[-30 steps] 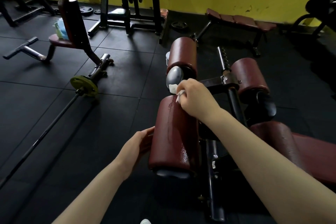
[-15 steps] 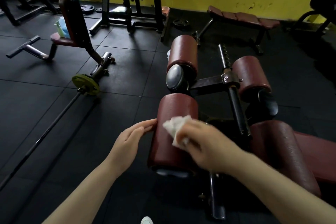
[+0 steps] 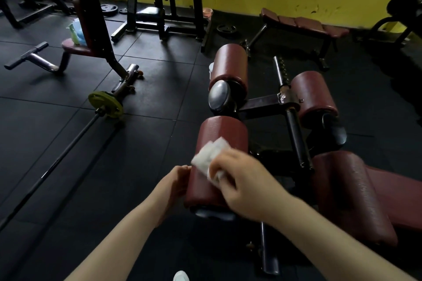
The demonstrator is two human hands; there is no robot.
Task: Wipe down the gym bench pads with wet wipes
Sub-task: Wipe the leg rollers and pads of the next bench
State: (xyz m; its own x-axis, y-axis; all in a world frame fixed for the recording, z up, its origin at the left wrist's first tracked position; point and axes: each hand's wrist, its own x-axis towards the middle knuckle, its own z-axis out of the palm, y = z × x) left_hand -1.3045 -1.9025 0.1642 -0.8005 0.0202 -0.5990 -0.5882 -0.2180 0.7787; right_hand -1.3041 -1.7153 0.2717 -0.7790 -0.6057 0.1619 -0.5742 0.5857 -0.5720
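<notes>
Right hand (image 3: 245, 186) pinched wipe (image 3: 211, 156) on near roller pad (image 3: 220, 141); left hand (image 3: 175, 183) rested on pad's left side, fingers relaxed, gripping nothing.

— What carries everything here?
— A floor of black rubber tiles (image 3: 57, 143) with pale seams.

— What lies directly on it?
— A long dark barbell (image 3: 68, 146) with a yellow-green weight plate (image 3: 105, 104), left of the maroon-padded bench (image 3: 342, 189).

— Anything further back?
— Dark weight plates (image 3: 226, 29) lying flat near the yellow wall, beside a flat maroon bench (image 3: 303, 23).
</notes>
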